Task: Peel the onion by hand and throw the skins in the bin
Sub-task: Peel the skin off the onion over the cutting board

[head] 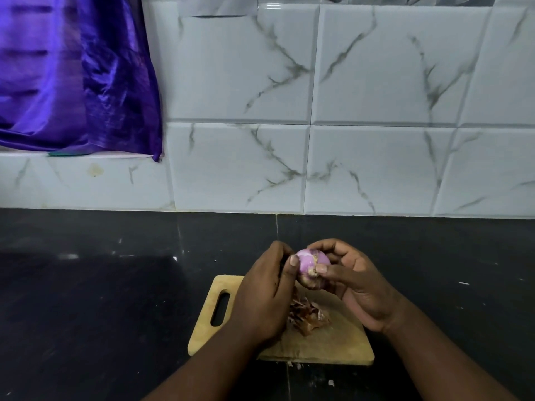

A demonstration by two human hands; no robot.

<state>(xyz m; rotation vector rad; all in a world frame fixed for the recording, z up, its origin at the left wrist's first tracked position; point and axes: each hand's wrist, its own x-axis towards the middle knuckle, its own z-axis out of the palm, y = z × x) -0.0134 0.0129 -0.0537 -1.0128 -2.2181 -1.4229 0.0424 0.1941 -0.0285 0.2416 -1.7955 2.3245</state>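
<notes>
Both hands, left hand and right hand, grip the onion (mostly peeled). Skins lie on the board near the counter's front edge.

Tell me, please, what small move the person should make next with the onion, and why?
Probably pinch off the brownish scrap at the end of the onion with the right hand, while the left hand steadies it. The rest mostly looks smooth and purple, and the loose skins lie on the cutting board below.
</notes>
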